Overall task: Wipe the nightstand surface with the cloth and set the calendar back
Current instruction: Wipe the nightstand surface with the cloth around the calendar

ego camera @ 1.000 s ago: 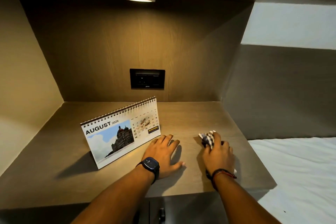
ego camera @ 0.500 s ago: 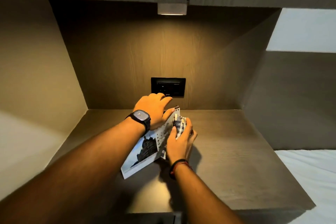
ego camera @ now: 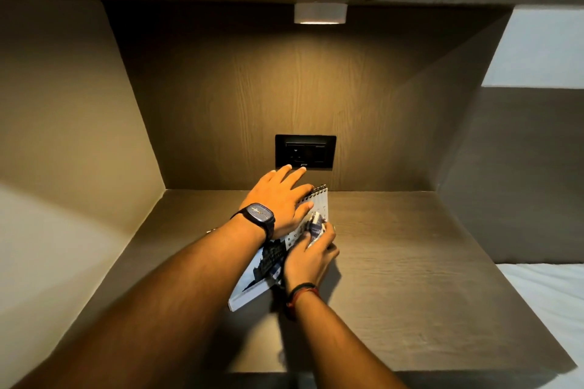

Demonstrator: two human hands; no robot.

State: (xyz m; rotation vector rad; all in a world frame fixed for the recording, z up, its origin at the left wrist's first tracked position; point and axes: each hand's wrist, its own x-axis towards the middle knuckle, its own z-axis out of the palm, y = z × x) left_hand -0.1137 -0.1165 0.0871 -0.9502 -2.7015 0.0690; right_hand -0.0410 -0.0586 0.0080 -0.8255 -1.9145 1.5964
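Note:
The spiral-bound desk calendar [ego camera: 259,275] stands on the brown nightstand surface [ego camera: 410,262], turned so its picture face points right and toward me. My left hand [ego camera: 279,199], with a dark watch on the wrist, lies over the calendar's spiral top edge, thumb on the front face and fingers spread behind. My right hand [ego camera: 308,257] presses against the calendar's front face and holds a small crumpled checked cloth [ego camera: 316,224] in its fingers.
A black socket plate [ego camera: 305,151] sits in the back wall just above my left hand. A lamp [ego camera: 319,13] hangs under the overhead cabinets. Side walls close in left and right. White bedding [ego camera: 550,300] lies at the right.
Both hands left the surface and came onto the calendar, the right one bringing the cloth. The calendar swung from facing me at the left to an angled stand near the middle.

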